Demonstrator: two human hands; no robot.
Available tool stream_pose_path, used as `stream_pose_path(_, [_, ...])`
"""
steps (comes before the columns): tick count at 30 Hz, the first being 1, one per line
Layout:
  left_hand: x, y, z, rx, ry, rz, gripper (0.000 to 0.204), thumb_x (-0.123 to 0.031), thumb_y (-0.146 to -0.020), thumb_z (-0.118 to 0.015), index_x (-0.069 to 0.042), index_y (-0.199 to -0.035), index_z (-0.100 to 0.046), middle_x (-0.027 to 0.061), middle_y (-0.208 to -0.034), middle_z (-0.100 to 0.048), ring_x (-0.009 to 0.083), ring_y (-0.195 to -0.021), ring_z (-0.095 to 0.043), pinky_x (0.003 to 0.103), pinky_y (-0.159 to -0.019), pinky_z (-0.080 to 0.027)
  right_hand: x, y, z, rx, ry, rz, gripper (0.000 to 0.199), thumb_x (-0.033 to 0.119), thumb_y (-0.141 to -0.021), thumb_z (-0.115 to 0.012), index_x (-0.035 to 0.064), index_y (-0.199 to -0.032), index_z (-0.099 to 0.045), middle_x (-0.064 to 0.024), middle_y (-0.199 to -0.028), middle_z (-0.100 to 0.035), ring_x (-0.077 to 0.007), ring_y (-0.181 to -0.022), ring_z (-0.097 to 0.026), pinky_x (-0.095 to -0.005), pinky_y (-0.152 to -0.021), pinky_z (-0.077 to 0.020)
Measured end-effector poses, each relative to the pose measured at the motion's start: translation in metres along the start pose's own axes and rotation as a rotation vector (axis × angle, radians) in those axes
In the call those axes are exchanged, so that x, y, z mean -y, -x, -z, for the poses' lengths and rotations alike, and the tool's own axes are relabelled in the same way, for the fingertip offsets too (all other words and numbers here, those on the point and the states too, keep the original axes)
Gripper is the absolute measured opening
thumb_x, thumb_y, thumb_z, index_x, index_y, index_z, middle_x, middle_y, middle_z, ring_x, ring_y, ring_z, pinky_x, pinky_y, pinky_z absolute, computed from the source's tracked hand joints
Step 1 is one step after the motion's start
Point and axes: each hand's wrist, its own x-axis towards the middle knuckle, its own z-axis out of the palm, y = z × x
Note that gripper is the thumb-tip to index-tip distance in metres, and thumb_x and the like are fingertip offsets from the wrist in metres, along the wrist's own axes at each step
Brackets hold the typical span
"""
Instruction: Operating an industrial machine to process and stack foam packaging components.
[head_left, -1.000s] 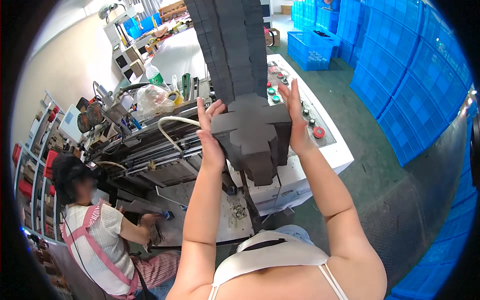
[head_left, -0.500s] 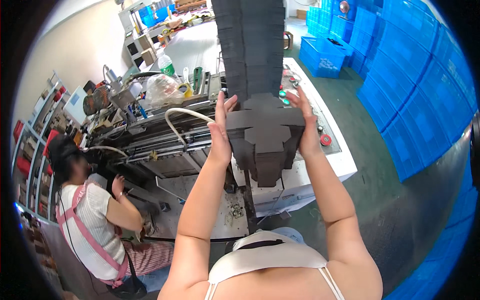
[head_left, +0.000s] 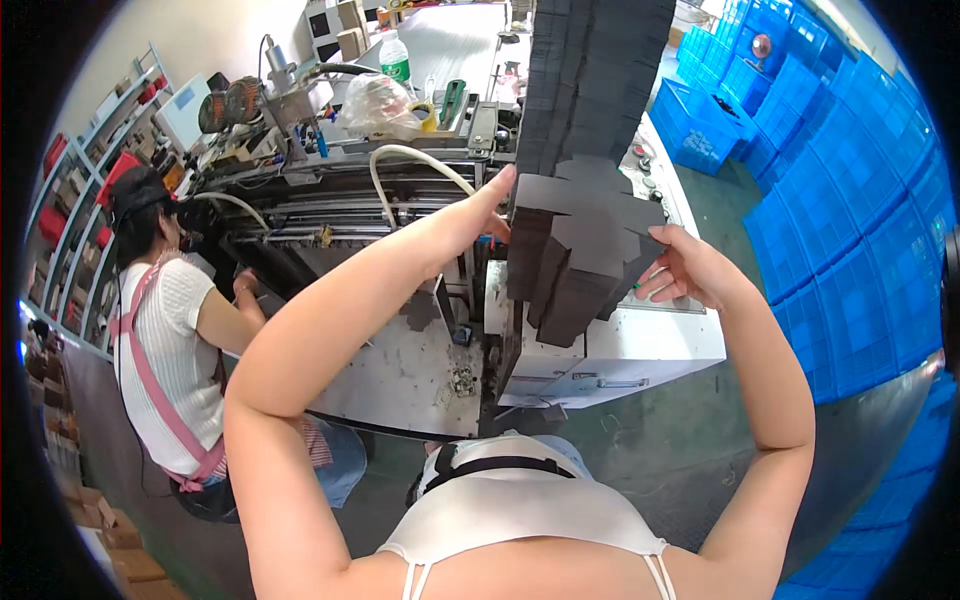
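Note:
A tall stack of dark grey die-cut card blanks point(head_left: 585, 150) rises from in front of me to the top of the picture. My left hand point(head_left: 485, 205) presses flat against the stack's left side, fingers straight. On the right, my right hand point(head_left: 685, 270) cups the lower right edge of the stack, fingers curled under the blanks. Both hands hold the stack between them above a white machine cabinet point(head_left: 640, 350).
A long machine point(head_left: 330, 200) with hoses and rollers runs to the left, with a bottle and plastic bag on top. Another person in a white top with pink straps point(head_left: 170, 340) sits at its left side. Blue crates point(head_left: 840, 200) are piled on the right.
The view has swung left and closer. My left hand has slid up the stack's left side and my right hand has dropped to its lower right edge. The seated person's arm has shifted.

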Motion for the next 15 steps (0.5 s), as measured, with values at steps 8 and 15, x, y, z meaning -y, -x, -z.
stream_pose_path(8, [0.006, -0.015, -0.007, -0.039, 0.479, 0.046, 0.091, -0.083, -0.067, -0.023, -0.001, -0.074, -0.062, 0.0094, -0.080, -0.060, 0.0184, -0.078, -0.050, 0.030, -0.072, -0.036, -0.001, 0.003, -0.002, 0.006, 0.009, 0.057, 0.046, 0.035, -0.086, -0.038, -0.0020, -0.114, -0.039, -0.0198, -0.088, -0.059, -0.0278, -0.074, -0.063, -0.0316, -0.056, -0.0539])
stream_pose_path(15, [-0.023, -0.009, -0.018, 0.036, 0.365, 0.084, 0.069, -0.071, -0.065, -0.051, -0.005, -0.079, -0.061, 0.0098, -0.070, -0.057, 0.0177, -0.060, -0.054, 0.026, -0.055, -0.042, -0.010, 0.000, 0.004, 0.033, -0.018, 0.065, 0.050, 0.040, -0.085, -0.039, 0.0002, -0.116, -0.041, -0.0178, -0.093, -0.058, -0.0273, -0.083, -0.061, -0.0363, -0.062, -0.0540])
